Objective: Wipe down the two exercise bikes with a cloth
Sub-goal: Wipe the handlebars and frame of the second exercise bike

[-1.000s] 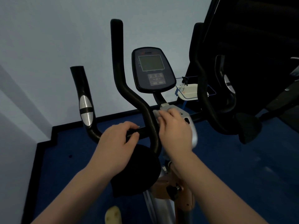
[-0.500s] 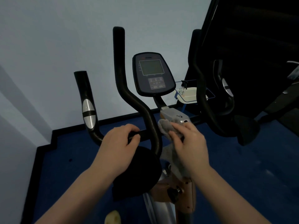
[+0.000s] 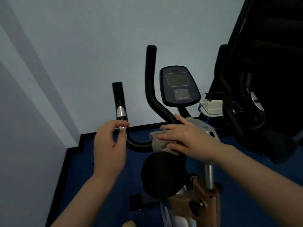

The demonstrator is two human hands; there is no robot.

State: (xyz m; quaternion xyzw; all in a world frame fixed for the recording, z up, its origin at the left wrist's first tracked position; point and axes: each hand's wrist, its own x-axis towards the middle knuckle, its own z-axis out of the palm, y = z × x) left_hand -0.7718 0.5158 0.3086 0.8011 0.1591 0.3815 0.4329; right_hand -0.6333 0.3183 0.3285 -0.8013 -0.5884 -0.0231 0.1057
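Observation:
An exercise bike stands in front of me with black handlebars (image 3: 139, 145), a dark console (image 3: 179, 86) and a black seat (image 3: 164, 174). My right hand (image 3: 186, 138) presses a grey cloth (image 3: 158, 140) onto the horizontal handlebar, just left of the upright bar. My left hand (image 3: 109, 145) hovers beside the left grip with its silver sensor (image 3: 121, 112), fingers loosely curled and apart, holding nothing. Part of the cloth is hidden under my right palm.
A pale wall rises behind and to the left. Blue carpet (image 3: 105, 169) with a black skirting covers the floor. A white tray (image 3: 213, 108) on a blue wire rack sits behind the console. Dark equipment with another black seat (image 3: 280, 145) crowds the right side.
My left hand let go of the horizontal bar and moved left toward the grip. My right hand carried the cloth from the silver stem housing leftward onto the bar. The view tilted and shifted.

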